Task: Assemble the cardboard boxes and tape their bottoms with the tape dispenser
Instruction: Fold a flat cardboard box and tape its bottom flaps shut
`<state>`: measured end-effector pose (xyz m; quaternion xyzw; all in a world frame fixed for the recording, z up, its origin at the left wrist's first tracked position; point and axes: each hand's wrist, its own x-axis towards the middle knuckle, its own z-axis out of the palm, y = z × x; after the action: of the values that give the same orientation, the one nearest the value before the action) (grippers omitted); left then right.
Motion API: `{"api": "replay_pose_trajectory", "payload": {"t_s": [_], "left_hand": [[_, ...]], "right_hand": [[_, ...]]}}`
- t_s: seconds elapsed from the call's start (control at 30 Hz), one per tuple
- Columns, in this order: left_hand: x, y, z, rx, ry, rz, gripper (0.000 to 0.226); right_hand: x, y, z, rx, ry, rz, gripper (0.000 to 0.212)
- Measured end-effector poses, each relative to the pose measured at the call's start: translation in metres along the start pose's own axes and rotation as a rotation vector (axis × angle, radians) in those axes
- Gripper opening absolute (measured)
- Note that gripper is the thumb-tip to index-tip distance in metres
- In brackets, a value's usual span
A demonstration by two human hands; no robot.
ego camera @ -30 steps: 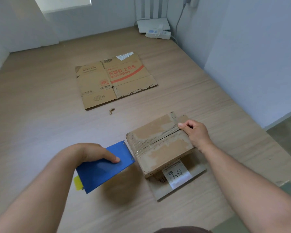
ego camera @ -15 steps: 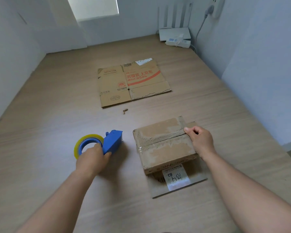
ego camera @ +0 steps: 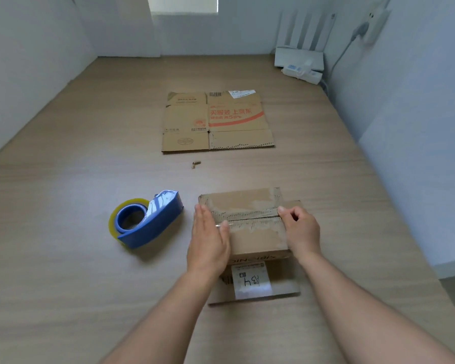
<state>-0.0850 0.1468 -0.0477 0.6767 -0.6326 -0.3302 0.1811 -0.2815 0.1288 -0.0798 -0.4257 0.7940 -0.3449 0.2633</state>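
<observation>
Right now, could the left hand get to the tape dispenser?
Probably yes. The tape dispenser lies just left of the left hand, which rests flat on the box and holds nothing, and nothing lies between them.

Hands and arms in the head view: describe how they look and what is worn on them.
The left hand and right hand are bare: no gloves, rings, watch or bracelet in view. The left forearm and right forearm are bare too, no sleeve showing down to the frame's bottom edge.
</observation>
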Motion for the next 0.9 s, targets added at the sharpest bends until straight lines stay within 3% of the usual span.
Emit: {"api": "replay_pose_trajectory", "payload": {"t_s": [0.17,0.37,0.43,0.57,0.7,0.8,0.9], "left_hand": [[0.014,-0.006,0.006,-0.143,0.072,-0.292,0.056],[0.012,0.016,0.020,0.019,0.200,-0.453,0.091],[0.011,0.021,0.023,0.041,0.249,-0.485,0.089],[0.013,0.022,0.023,0.067,0.267,-0.485,0.072],[0.014,0.009,0.026,-0.034,0.302,-0.449,0.059],[0.013,0.006,0.027,-0.176,0.348,-0.453,0.056],[0.010,0.013,0.024,-0.243,0.361,-0.481,0.062]], "right_hand": [[-0.004,-0.005,-0.007,-0.061,-0.011,-0.037,0.037],[-0.023,-0.044,-0.004,-0.534,-0.139,0.013,0.103],[-0.026,-0.052,0.001,-0.621,-0.128,0.008,0.112],[-0.012,-0.042,-0.001,-0.565,-0.120,-0.042,0.097],[0.010,-0.020,-0.012,-0.219,-0.187,-0.139,0.040],[0.017,-0.010,-0.019,-0.065,-0.120,-0.091,0.044],[0.015,-0.018,-0.022,-0.237,-0.190,-0.102,0.049]]}}
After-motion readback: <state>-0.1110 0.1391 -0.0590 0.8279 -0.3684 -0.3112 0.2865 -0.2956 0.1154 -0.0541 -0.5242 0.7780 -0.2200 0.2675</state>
